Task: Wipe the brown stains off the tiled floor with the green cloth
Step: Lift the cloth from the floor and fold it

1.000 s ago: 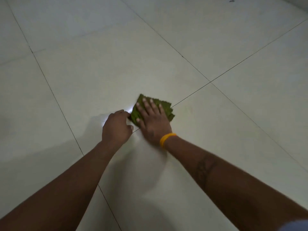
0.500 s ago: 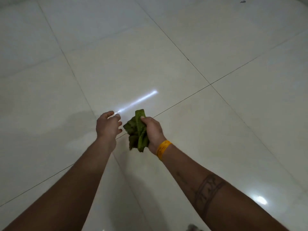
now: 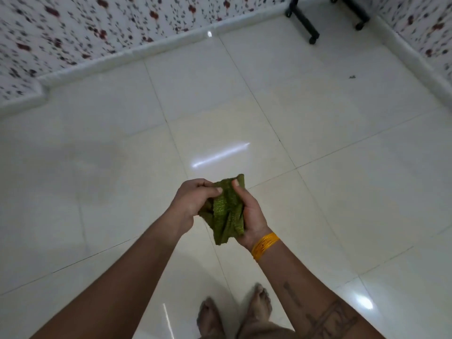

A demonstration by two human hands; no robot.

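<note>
The green cloth (image 3: 226, 211) is bunched up in the air well above the tiled floor (image 3: 318, 113), held between both hands. My left hand (image 3: 193, 204) pinches its upper left part with thumb and fingers. My right hand (image 3: 249, 214), with a yellow bangle at the wrist, cups the cloth from the right, thumb on its top edge. The cream tiles below look glossy, with a streak of reflected light just beyond the cloth. I see no clear brown stain; a small dark speck (image 3: 352, 76) lies far right.
A floral-patterned wall with a white skirting (image 3: 146, 48) runs along the back and right. Black wheeled legs of a stand (image 3: 303, 20) are at the top right. My bare feet (image 3: 234, 311) stand at the bottom centre.
The cloth went from pressed flat on the floor under my right hand to lifted and bunched; my left hand has now taken hold too. The view rose, showing wall and feet.
</note>
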